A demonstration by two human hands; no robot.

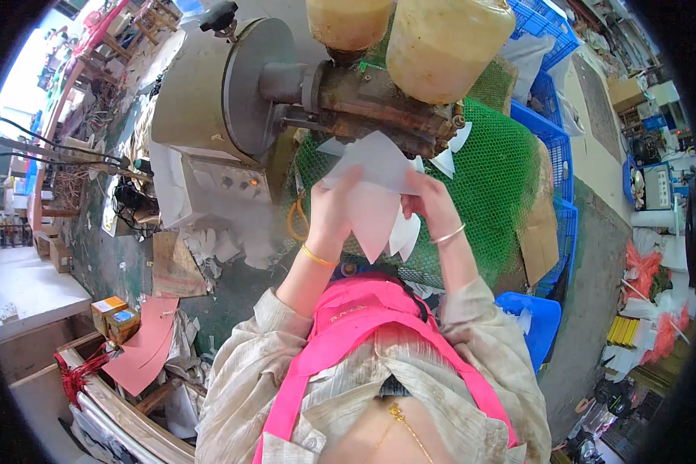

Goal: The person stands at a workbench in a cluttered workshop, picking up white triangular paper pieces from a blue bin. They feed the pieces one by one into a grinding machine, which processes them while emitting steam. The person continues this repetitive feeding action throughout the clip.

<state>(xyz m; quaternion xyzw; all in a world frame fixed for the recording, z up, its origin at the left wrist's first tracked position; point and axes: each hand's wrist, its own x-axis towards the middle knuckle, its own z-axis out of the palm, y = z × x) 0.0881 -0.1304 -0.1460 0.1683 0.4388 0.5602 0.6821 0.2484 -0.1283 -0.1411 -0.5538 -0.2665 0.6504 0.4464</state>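
Note:
A thin white pointed sheet (373,205), paper-like, is held up in front of the machine head, its narrow tip hanging toward me. My left hand (335,207) is closed on its left edge. At the right edge my right hand (435,203) pinches it, fingers curled. The sheet's far end reaches just under the brown-stained roller head (383,97) of the machine; whether they touch, I cannot tell. Beneath and right of it lie more white pointed pieces (404,234). An orange-handled tool, like scissors (297,220), is beside my left wrist.
Two yellowish containers (450,50) stand above the machine, whose round grey housing (201,85) is at left. Green netting (495,185) covers the surface at right, with blue crates (566,232) beyond. A blue bin (540,321) stands by my right elbow. Pink sheets (148,348) lie lower left.

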